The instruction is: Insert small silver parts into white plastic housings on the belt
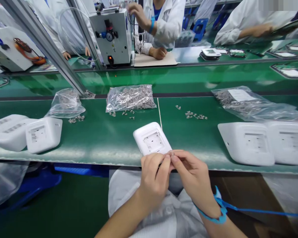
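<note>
A white plastic housing (152, 137) with a square recess lies at the bench's front edge, directly beyond my hands. My left hand (155, 178) is closed, its fingertips pinched at the housing's near corner. Opposite it, my right hand (195, 175) is also closed, thumb and forefinger pressed together against the left fingertips. Whatever small piece sits between the fingertips is too little to name. Loose small metal clips lie on the bench farther off, some at the right (195, 115) and some near a clear bag of metal clips (131, 97).
More white housings stand at the left (43, 135) and the right (253, 143). Other bags of small metal parts lie at the left (67, 102) and right (248, 99). A metal post (49, 49) rises from the bench. Co-workers sit beyond the green conveyor (164, 76). A blue cord (263, 211) trails from my right wrist.
</note>
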Demonstrator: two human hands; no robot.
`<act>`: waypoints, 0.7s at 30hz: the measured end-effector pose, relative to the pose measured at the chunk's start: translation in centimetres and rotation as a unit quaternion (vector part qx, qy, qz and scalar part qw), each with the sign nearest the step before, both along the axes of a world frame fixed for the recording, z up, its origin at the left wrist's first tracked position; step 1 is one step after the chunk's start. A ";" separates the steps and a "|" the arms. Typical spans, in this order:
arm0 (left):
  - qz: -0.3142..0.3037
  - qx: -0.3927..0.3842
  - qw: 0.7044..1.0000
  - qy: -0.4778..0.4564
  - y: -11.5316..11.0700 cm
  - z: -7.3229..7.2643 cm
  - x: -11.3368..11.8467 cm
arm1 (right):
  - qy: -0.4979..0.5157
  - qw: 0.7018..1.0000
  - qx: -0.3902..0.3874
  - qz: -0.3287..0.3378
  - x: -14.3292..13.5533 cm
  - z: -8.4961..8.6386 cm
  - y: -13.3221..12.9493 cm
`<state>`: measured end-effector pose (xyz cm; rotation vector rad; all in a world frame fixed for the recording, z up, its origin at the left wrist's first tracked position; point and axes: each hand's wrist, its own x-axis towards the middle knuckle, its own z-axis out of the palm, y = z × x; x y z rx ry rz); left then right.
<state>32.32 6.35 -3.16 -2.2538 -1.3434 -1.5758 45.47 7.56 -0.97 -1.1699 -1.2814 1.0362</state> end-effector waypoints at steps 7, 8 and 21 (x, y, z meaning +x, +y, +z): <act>-0.003 0.024 0.995 0.096 0.0 0.5 -1.0 | -0.053 0.991 -0.010 0.121 1.7 1.0 0.0; -0.014 0.032 0.994 0.103 0.2 0.7 -1.2 | -0.067 0.988 -0.012 0.138 2.0 1.2 0.1; -0.166 0.287 0.897 0.291 2.2 3.7 -3.6 | 0.022 0.891 -0.280 0.357 5.6 2.8 2.1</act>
